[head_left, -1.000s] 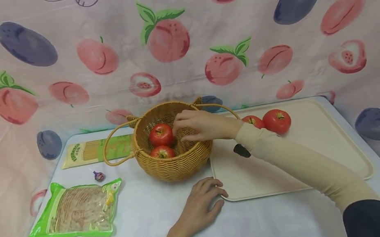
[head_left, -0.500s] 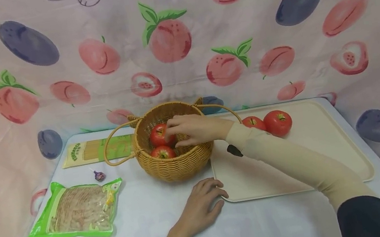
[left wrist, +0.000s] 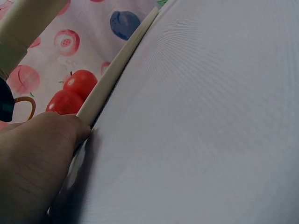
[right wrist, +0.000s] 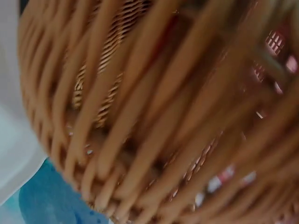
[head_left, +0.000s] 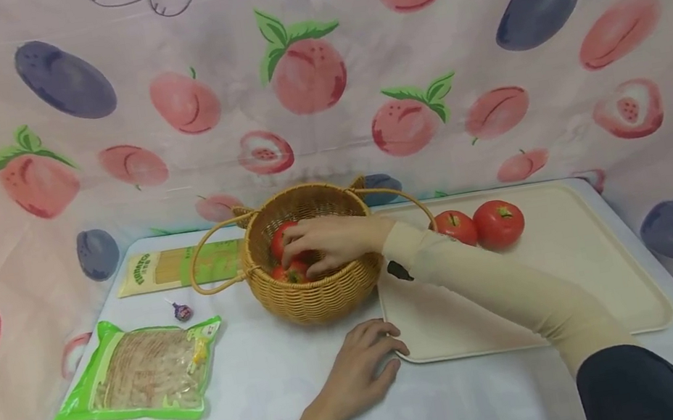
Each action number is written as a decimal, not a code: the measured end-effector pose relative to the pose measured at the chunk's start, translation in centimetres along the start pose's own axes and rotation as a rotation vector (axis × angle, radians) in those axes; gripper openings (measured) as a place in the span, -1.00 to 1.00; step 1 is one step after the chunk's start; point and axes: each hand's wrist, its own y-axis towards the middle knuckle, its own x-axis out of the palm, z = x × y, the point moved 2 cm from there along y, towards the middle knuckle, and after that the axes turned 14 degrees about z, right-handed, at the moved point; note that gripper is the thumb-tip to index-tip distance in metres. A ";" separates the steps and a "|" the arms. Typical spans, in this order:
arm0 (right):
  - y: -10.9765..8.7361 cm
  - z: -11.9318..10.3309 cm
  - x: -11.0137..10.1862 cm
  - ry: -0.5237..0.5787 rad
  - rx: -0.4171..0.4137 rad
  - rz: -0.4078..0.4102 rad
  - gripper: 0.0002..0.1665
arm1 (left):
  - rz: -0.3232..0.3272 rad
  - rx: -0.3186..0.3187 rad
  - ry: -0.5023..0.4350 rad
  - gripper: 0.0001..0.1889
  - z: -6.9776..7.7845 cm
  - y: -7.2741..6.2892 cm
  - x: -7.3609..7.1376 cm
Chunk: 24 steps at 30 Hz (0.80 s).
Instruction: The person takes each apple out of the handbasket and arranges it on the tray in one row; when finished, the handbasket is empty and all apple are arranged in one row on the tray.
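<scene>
My right hand [head_left: 331, 240] reaches down into a wicker basket [head_left: 317, 297] with two loop handles. Its bent fingers lie over two red apples, the rear one [head_left: 280, 239] and the front one [head_left: 288, 273], with the thumb at the front one's right side. I cannot tell whether it grips the front apple. In the right wrist view the basket's woven wall [right wrist: 140, 116] fills most of the picture and hides the hand. My left hand [head_left: 361, 367] rests on the table, its fingertips at the near left corner of a cream tray [head_left: 587, 288]; the left wrist view shows this tray edge [left wrist: 105, 88] too.
Two more red apples [head_left: 499, 224] [head_left: 454, 226] sit on the tray, right of the basket. Left lie a noodle packet [head_left: 187, 266], a small purple wrapped piece [head_left: 181, 311] and a green-edged bag of brown food [head_left: 144, 372]. A fruit-print cloth [head_left: 326, 145] hangs behind.
My right hand has moved left and lower inside the basket, from beside the apples to over them. The left hand stays at the tray corner. The head view has shifted slightly.
</scene>
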 end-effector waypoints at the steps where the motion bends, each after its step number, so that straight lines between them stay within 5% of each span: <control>1: 0.2 0.0 0.2 -0.002 -0.007 -0.006 -0.60 | 0.002 0.003 0.000 -0.84 0.0 0.0 0.0; 12: 1.4 -0.8 1.6 -0.040 -0.119 -0.097 -0.54 | -0.009 -0.005 0.004 -0.84 0.1 -0.1 -0.1; 24: 1.7 -0.6 2.1 0.014 -0.104 -0.172 -0.43 | -0.006 0.012 0.015 -0.85 -0.1 0.0 0.0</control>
